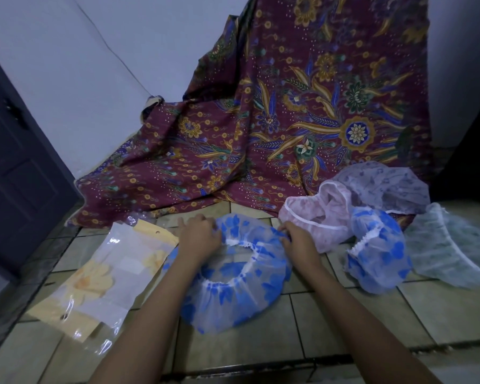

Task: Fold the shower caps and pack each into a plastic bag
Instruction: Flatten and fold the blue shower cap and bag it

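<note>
Your left hand (198, 236) and right hand (298, 239) each pinch the far rim of the blue cap (233, 275), opening up, ready for folding. Plastic bags (103, 284) lie just left, within reach.

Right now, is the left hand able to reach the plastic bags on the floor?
Probably yes. The plastic bags lie flat on the tiles just left of the left hand, with nothing between. The hand grips the rim of the blue shower cap, so it must let go first.
</note>
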{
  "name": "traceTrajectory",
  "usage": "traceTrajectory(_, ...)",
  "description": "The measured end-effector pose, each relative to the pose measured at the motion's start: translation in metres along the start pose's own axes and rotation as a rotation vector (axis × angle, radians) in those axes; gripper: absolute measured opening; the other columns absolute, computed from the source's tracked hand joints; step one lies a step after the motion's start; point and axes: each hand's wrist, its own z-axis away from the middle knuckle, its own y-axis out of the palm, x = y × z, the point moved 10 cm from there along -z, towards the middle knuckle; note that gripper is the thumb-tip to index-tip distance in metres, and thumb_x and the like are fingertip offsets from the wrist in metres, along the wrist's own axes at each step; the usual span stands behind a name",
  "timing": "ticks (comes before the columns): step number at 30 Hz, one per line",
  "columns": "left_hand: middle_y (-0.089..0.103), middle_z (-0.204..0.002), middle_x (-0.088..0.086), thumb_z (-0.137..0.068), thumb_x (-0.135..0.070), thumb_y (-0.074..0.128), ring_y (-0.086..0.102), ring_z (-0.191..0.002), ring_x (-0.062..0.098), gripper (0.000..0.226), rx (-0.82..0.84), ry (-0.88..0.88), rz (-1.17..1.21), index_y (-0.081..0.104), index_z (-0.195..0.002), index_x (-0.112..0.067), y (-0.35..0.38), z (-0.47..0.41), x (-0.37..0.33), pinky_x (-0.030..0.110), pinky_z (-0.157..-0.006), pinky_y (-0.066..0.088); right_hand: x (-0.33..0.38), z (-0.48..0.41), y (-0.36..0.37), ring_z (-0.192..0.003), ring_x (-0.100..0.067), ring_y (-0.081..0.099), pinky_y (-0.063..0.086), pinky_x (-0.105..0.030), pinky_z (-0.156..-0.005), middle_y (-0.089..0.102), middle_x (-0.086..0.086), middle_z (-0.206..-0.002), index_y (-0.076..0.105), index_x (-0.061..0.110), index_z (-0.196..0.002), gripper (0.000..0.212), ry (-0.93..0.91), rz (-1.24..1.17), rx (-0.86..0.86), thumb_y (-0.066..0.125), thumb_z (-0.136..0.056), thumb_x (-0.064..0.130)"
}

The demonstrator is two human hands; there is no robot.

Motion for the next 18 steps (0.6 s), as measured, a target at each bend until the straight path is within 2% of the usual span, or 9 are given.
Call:
traceTrajectory(1, 0.052, -0.12, 0.01, -0.09, -0.017, 0.047, 0.05, -0.111, 0.029, 0.023, -0.049, 0.098, 0.114, 0.058, -0.11, -0.012, -0.005, -0.001, -0.011, 0.038, -0.102, 0.03, 0.004, -0.001, 0.001, -0.09, -0.019, 0.055, 0.037, -0.025, -0.074, 0.061, -0.007, -0.096, 0.059, 0.007, -0.107, 0.02, -0.009, 0.013, 0.017, 0.054, -0.088, 0.007)
traceTrajectory(3, 0.041, -0.138, 0.008, -0.083, 0.007, 0.046, 0.041, -0.124, 0.027, 0.051, 0.006, 0.328, 0.251, 0.047, -0.129, -0.014, -0.001, -0.001, -0.035, 0.032, -0.096, 0.035, 0.012, 0.0, -0.004, -0.102, -0.024, 0.057, 0.042, -0.03, -0.084, 0.063, -0.01, -0.107, 0.056, 0.008, -0.119, 0.029, -0.016, 0.073, -0.002, 0.052, -0.092, 0.016)
traceTrajectory(5, 0.029, -0.15, 0.006, -0.078, 0.018, 0.043, 0.029, -0.136, 0.024, 0.076, 0.116, 0.51, 0.197, 0.037, -0.141, -0.024, 0.014, 0.002, -0.054, 0.037, -0.103, 0.035, 0.024, 0.005, -0.017, -0.103, -0.027, 0.058, 0.044, -0.035, -0.085, 0.064, -0.012, -0.11, 0.058, 0.007, -0.115, 0.026, -0.032, 0.09, -0.085, 0.047, -0.094, 0.018)
traceTrajectory(7, 0.018, -0.155, 0.002, -0.083, 0.016, 0.046, 0.016, -0.143, 0.021, 0.079, 0.22, 0.608, 0.078, 0.026, -0.145, -0.028, 0.034, 0.005, -0.064, 0.041, -0.107, 0.032, 0.037, 0.012, -0.023, -0.097, -0.028, 0.06, 0.044, -0.034, -0.079, 0.066, -0.013, -0.103, 0.062, 0.006, -0.105, 0.024, -0.065, 0.11, -0.121, 0.044, -0.095, 0.019)
traceTrajectory(10, 0.006, -0.157, -0.006, -0.089, 0.003, 0.048, 0.003, -0.145, 0.017, 0.076, 0.394, 0.537, -0.029, 0.014, -0.148, -0.03, 0.064, 0.004, -0.054, 0.039, -0.107, 0.029, 0.038, 0.019, -0.001, -0.108, -0.028, 0.055, 0.041, -0.032, -0.085, 0.06, -0.014, -0.115, 0.058, 0.01, -0.114, 0.033, -0.04, 0.295, 0.048, 0.048, -0.093, 0.033)
traceTrajectory(12, 0.006, -0.158, -0.005, -0.095, -0.005, 0.04, 0.004, -0.145, 0.017, 0.067, 0.441, 0.448, -0.066, 0.009, -0.149, -0.03, 0.072, 0.003, -0.044, 0.041, -0.114, 0.018, 0.016, 0.026, 0.017, -0.125, -0.03, 0.041, 0.036, -0.034, -0.097, 0.044, -0.016, -0.133, 0.044, 0.013, -0.13, 0.055, 0.072, 0.409, 0.188, 0.054, -0.087, 0.045)
traceTrajectory(14, 0.005, -0.158, -0.006, -0.101, -0.018, 0.029, 0.005, -0.145, 0.015, 0.054, 0.434, 0.364, -0.109, 0.007, -0.149, -0.031, 0.075, 0.0, -0.037, 0.044, -0.115, 0.011, -0.002, 0.032, 0.02, -0.132, -0.032, 0.031, 0.034, -0.037, -0.101, 0.034, -0.018, -0.141, 0.033, 0.013, -0.134, 0.073, 0.169, 0.352, 0.198, 0.061, -0.08, 0.051)
traceTrajectory(16, 0.006, -0.158, -0.007, -0.103, -0.027, 0.02, 0.008, -0.145, 0.015, 0.048, 0.409, 0.287, -0.148, 0.008, -0.149, -0.031, 0.073, -0.002, -0.031, 0.047, -0.115, 0.012, -0.011, 0.035, 0.015, -0.125, -0.029, 0.041, 0.039, -0.032, -0.089, 0.042, -0.014, -0.135, 0.029, 0.008, -0.133, 0.078, 0.227, 0.212, 0.137, 0.067, -0.078, 0.047)
traceTrajectory(18, 0.007, -0.158, -0.006, -0.102, -0.03, 0.017, 0.011, -0.144, 0.017, 0.048, 0.408, 0.217, -0.174, 0.009, -0.149, -0.031, 0.072, -0.005, -0.027, 0.049, -0.114, 0.014, -0.014, 0.034, 0.012, -0.107, -0.024, 0.051, 0.035, -0.024, -0.075, 0.05, -0.011, -0.117, 0.031, 0.003, -0.128, 0.068, 0.253, 0.073, 0.116, 0.069, -0.081, 0.033)
